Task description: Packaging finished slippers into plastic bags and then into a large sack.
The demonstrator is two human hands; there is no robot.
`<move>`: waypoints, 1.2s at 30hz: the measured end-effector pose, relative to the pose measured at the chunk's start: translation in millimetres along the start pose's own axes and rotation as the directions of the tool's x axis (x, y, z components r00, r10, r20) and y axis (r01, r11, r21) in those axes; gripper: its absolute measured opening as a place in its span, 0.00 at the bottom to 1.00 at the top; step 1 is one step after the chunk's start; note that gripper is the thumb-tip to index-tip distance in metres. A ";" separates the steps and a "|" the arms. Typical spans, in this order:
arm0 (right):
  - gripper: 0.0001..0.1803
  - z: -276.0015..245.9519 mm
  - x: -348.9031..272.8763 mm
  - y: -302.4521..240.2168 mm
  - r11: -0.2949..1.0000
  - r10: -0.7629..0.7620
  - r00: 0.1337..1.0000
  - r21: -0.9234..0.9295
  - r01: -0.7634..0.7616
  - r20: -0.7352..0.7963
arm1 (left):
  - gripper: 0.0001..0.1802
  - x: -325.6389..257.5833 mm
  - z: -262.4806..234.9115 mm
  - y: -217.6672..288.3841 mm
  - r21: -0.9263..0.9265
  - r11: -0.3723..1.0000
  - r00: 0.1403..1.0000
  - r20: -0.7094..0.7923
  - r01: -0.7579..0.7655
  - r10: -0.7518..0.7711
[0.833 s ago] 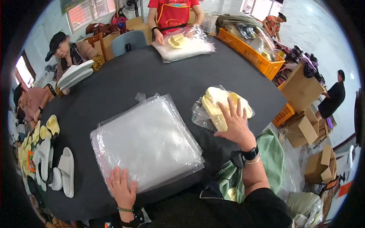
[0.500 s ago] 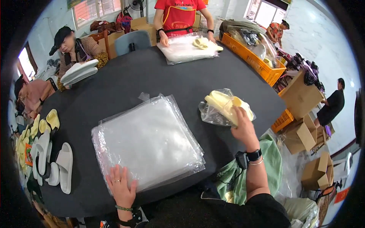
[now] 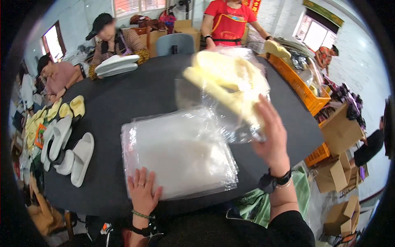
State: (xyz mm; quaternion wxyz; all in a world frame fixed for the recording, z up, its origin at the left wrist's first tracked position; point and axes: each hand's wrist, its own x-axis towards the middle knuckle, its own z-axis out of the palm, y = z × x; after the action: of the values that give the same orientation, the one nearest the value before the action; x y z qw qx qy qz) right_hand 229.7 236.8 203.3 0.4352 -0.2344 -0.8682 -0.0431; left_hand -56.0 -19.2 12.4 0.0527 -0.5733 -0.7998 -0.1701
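Note:
My left hand (image 3: 144,190) lies flat, fingers spread, on the near left corner of a stack of see-through plastic bags (image 3: 177,152). My right hand (image 3: 272,133) grips a pair of pale yellow slippers (image 3: 230,78) by their right side, raised above the table. A see-through bag (image 3: 234,119) wraps the pair and hangs loosely below it. Motion blurs the slippers, and they cover part of the table's far side. White slippers (image 3: 82,159) rest on the table to the left, beside more yellow slippers (image 3: 77,106).
Across the round dark table (image 3: 107,111), a person in a red apron (image 3: 228,26) holds yellow slippers (image 3: 276,48) by an orange crate (image 3: 300,82). Another person sits behind stacked white slippers (image 3: 117,65). Cardboard boxes (image 3: 341,127) and green cloth (image 3: 298,189) lie at right.
My right hand has lifted the bagged yellow slippers off the table, up and away from me. My left hand stays on the bag stack. The apron wearer has moved slippers toward the crate.

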 end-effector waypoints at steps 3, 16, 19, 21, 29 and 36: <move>0.49 38.6 -11.3 -46.9 0.990 -0.137 0.909 0.083 0.114 0.394 | 0.29 -1.5 -2.8 -0.3 -0.036 0.999 0.996 -0.089 -0.033 0.029; 0.47 84.0 -68.1 -46.8 0.971 -0.189 0.715 0.237 0.033 0.674 | 0.15 -12.9 -37.7 -12.2 -0.065 0.979 0.875 -0.439 0.195 -0.204; 0.38 81.4 -74.4 -25.0 0.932 0.157 0.841 0.205 -0.300 0.518 | 0.16 1.7 -70.4 9.9 -0.184 0.974 0.886 -0.419 0.132 -0.199; 0.37 78.9 -77.9 -18.6 0.905 0.266 0.784 0.135 -0.404 0.561 | 0.18 7.6 -79.8 27.6 -0.266 0.960 0.912 -0.365 0.089 -0.185; 0.38 95.7 -89.0 -18.3 0.788 0.323 0.670 0.202 -0.582 0.669 | 0.23 27.6 -46.9 66.9 -0.127 0.992 0.983 -0.178 0.009 -0.032; 0.38 97.3 -94.4 -16.4 0.604 0.345 0.570 0.288 -0.743 0.746 | 0.05 24.6 -44.5 36.5 -0.512 0.848 0.882 -0.328 0.134 -0.337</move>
State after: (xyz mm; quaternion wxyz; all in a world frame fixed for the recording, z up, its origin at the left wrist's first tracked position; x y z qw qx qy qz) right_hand 199.2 214.5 72.1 0.1615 -0.3616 -0.8027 0.4459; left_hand -35.1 -1.6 68.7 0.0537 -0.4153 -0.7701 -0.4813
